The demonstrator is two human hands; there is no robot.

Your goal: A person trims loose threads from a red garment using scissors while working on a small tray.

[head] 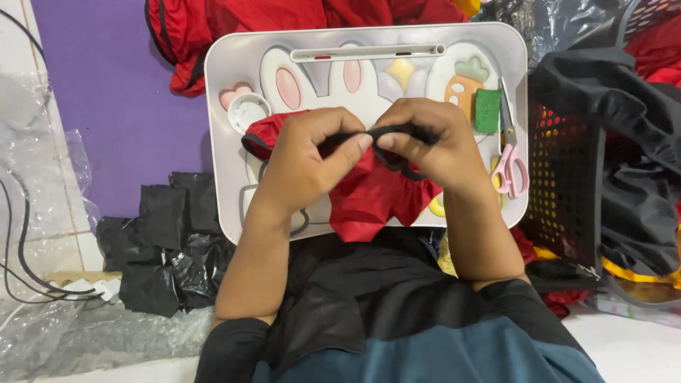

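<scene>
Two hands were held close together above a white lap tray (227,85), and a black strap (397,131) was pinched between them. The left hand (305,159) was curled, its thumb and forefinger pressed on one end of the strap. The right hand (433,142) was likewise clenched, the other end of the strap being gripped between its fingertips. A piece of red fabric (369,198) was seen hanging under the strap and lying over the middle of the tray, its lower edge reaching past the tray's near rim.

The tray was moulded with rabbit ears and a carrot shape (464,85). A green block (487,111) was set just beside the carrot, and pink-handled scissors (511,167) were laid along the tray's right edge, near the right wrist. A small white round lid (248,113) was placed in the tray's left part.

To the left of the tray, a pile of folded black plastic bags (167,241) was stacked on the floor, beside a purple mat (106,92). To the right, a black perforated basket (567,184) was draped with dark cloth. More red cloth (234,21) was heaped beyond the tray's far edge.
</scene>
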